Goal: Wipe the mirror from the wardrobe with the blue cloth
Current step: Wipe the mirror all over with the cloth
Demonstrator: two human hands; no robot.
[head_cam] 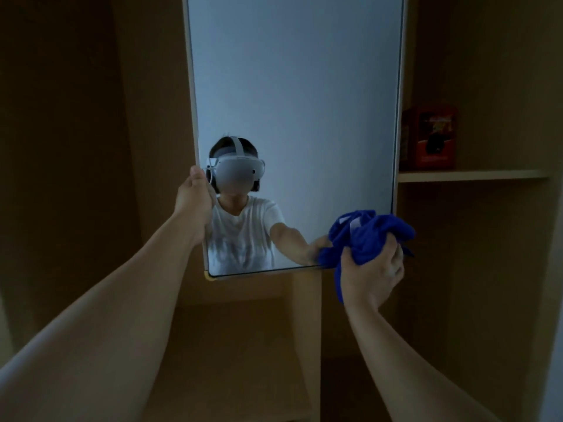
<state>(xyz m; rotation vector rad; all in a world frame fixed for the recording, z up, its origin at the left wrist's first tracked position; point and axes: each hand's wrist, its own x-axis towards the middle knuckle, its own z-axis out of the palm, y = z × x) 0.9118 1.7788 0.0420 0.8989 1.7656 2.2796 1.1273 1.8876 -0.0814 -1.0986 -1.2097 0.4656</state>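
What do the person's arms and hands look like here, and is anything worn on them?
Both forearms are bare up to the frame edge: no sleeves, watch, rings or gloves show on the left hand or the right hand. In the mirror reflection the person wears a short-sleeved white T-shirt and a white headset.

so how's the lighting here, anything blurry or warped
Head view: dim, the wardrobe is in brown shadow; the mirror is the brightest area, with no hard glare; the red box on the shelf is soft and unreadable; the wide lens bows the mirror's edges; the blue cloth in the right hand stays vivid.
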